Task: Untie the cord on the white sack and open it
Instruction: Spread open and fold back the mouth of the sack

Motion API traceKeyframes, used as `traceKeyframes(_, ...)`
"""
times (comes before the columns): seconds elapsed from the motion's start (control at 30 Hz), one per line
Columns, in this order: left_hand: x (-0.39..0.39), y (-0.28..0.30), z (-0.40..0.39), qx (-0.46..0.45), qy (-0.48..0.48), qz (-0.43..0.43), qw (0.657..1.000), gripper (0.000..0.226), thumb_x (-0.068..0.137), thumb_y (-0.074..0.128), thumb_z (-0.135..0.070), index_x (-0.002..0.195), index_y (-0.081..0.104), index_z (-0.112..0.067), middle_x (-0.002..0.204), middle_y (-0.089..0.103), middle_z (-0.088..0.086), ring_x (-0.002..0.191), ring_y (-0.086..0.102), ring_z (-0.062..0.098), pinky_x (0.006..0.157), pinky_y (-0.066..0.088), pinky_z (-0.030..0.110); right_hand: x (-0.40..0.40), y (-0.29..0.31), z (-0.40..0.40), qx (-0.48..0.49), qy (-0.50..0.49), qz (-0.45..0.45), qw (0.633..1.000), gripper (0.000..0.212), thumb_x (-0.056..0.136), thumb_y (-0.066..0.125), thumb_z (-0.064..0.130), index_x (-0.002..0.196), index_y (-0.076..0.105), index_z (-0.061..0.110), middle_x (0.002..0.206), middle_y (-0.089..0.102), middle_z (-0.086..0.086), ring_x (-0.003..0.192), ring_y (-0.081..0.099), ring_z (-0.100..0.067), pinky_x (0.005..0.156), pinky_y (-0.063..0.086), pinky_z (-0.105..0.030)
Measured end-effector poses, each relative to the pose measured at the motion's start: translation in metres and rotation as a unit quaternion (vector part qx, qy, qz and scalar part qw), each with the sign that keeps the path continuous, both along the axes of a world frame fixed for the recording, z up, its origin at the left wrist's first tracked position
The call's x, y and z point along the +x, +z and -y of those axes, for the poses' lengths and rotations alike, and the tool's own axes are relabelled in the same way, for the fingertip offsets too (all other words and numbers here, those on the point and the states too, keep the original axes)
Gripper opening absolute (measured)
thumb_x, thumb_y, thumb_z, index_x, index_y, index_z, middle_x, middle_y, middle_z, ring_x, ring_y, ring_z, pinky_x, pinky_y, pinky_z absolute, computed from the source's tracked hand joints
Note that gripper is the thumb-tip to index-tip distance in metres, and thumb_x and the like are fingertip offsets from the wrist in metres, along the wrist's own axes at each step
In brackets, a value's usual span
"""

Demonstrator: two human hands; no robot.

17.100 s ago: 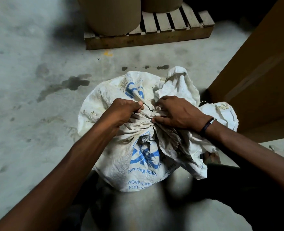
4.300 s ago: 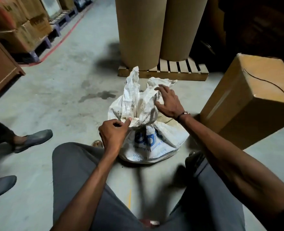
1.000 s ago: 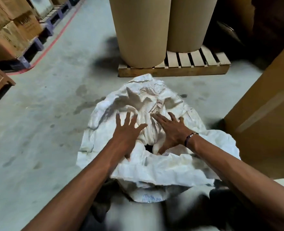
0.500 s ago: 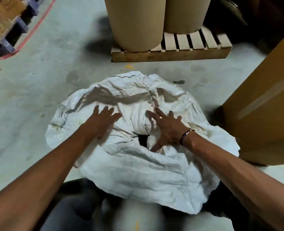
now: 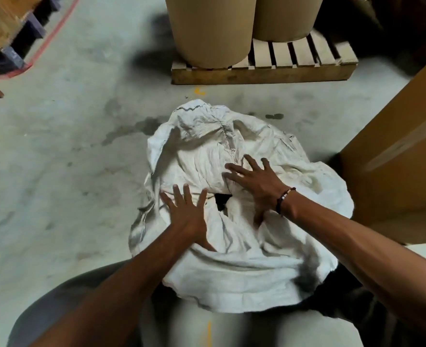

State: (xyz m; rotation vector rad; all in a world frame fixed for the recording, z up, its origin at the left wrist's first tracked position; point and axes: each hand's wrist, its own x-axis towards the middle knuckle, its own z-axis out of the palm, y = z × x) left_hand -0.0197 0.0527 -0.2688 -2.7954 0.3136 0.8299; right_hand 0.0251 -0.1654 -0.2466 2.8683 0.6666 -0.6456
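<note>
The white sack (image 5: 244, 266) lies spread out on the concrete floor in front of me, its cloth crumpled and folded outward. A small dark opening (image 5: 222, 201) shows in its middle. My left hand (image 5: 185, 214) rests flat on the cloth just left of that opening, fingers apart. My right hand (image 5: 254, 181) presses flat on the cloth to the right of it, fingers spread, with a dark bracelet at the wrist. No cord is visible anywhere on the sack.
A wooden pallet (image 5: 264, 71) with two tall brown cardboard rolls (image 5: 212, 28) stands behind the sack. A large cardboard box (image 5: 402, 156) sits close on the right. Stacked boxes on pallets (image 5: 4, 33) are at the far left. My knees flank the sack's near edge.
My left hand has slid from the sack's left side toward the middle opening. My right hand stays pressed on the cloth. Earlier still the cord was undone and the sack's neck spread out.
</note>
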Motion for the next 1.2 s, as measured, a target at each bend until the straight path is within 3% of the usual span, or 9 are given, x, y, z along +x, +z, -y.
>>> traceKeyframes(0.17,0.045,-0.016,-0.056,0.004,0.001,0.100,0.995,0.086,0.098,0.054,-0.018,0.164,0.000,-0.035,0.169,-0.013,0.021,0.155,-0.013,0.047,0.119,-0.008,0.066,-0.002,-0.018,0.004,-0.028,-0.053,0.019,0.998,0.114,0.088,0.074,0.026,0.164,-0.011,0.039,0.173,-0.015,0.013,0.158,-0.004,-0.046,0.117,0.020,-0.072)
traceKeyframes(0.3,0.069,-0.024,-0.089,-0.003,0.000,0.136,0.991,0.071,0.095,0.054,-0.030,0.161,0.026,-0.031,0.167,0.020,0.022,0.151,0.020,0.051,0.119,0.012,0.073,-0.001,-0.029,0.006,-0.018,-0.069,0.009,0.997,0.107,0.090,0.071,0.031,0.164,-0.006,0.041,0.173,-0.011,0.012,0.154,0.013,-0.049,0.109,0.036,-0.066)
traceKeyframes(0.4,0.062,-0.002,-0.064,0.001,-0.053,0.090,0.995,0.072,0.090,0.067,-0.028,0.155,0.037,-0.026,0.159,0.033,0.026,0.141,0.042,0.047,0.113,0.028,0.070,0.008,-0.022,0.005,0.076,-0.070,-0.019,0.994,0.119,0.072,0.086,0.040,0.162,0.008,0.041,0.173,0.003,0.011,0.149,0.028,-0.042,0.104,0.042,-0.057)
traceKeyframes(0.47,0.053,0.025,-0.035,-0.046,-0.021,0.013,0.999,0.064,0.089,0.067,-0.034,0.147,0.041,-0.026,0.151,0.040,0.013,0.137,0.047,0.036,0.115,0.032,0.059,0.015,-0.011,0.002,0.130,-0.070,-0.024,0.989,0.129,0.059,0.093,0.055,0.162,0.017,0.040,0.173,0.012,0.008,0.147,0.033,-0.038,0.105,0.044,-0.056)
traceKeyframes(0.57,0.035,0.047,0.002,-0.185,0.052,0.006,0.981,0.052,0.097,0.058,-0.048,0.141,0.047,-0.022,0.141,0.051,0.007,0.128,0.055,0.031,0.107,0.042,0.051,0.015,-0.004,-0.006,0.202,-0.076,0.014,0.976,0.107,0.068,0.088,0.060,0.158,0.036,0.034,0.169,0.028,0.003,0.142,0.042,-0.034,0.105,0.046,-0.056)
traceKeyframes(0.67,0.019,0.053,0.020,-0.231,0.058,-0.030,0.971,0.061,0.095,0.048,-0.066,0.138,0.052,-0.022,0.138,0.056,0.006,0.125,0.057,0.029,0.104,0.045,0.047,0.011,-0.009,-0.011,0.259,-0.099,0.039,0.960,0.067,0.082,0.081,0.049,0.139,0.057,0.026,0.145,0.054,0.000,0.125,0.057,-0.028,0.090,0.050,-0.040)
traceKeyframes(0.83,0.010,0.055,0.024,-0.152,-0.108,-0.311,0.932,0.071,0.087,0.075,-0.052,0.150,0.046,-0.037,0.156,0.045,-0.004,0.143,0.042,0.017,0.113,0.034,0.026,-0.001,-0.024,0.007,0.185,-0.034,0.042,0.981,0.022,0.090,0.070,0.033,0.111,0.070,0.026,0.110,0.067,0.002,0.106,0.061,-0.023,0.072,0.033,-0.030)
traceKeyframes(1.0,0.012,0.035,0.001,0.019,-0.146,-0.329,0.933,0.139,0.063,0.093,-0.052,0.162,-0.002,-0.037,0.172,0.006,-0.005,0.158,0.009,0.021,0.127,0.011,0.051,-0.006,-0.023,0.017,0.173,-0.021,0.061,0.983,0.011,0.089,0.067,0.024,0.097,0.074,0.028,0.098,0.073,0.005,0.095,0.066,-0.023,0.067,0.037,-0.031)
traceKeyframes(1.2,0.019,0.051,-0.021,0.170,-0.169,-0.271,0.932,0.142,0.067,0.093,-0.040,0.159,-0.014,-0.043,0.172,-0.009,-0.010,0.158,-0.008,0.036,0.111,-0.007,0.080,-0.027,-0.016,0.025,0.212,-0.008,0.052,0.976,0.016,0.082,0.074,0.015,0.095,0.068,0.023,0.088,0.068,0.004,0.086,0.058,-0.023,0.067,0.030,-0.030)
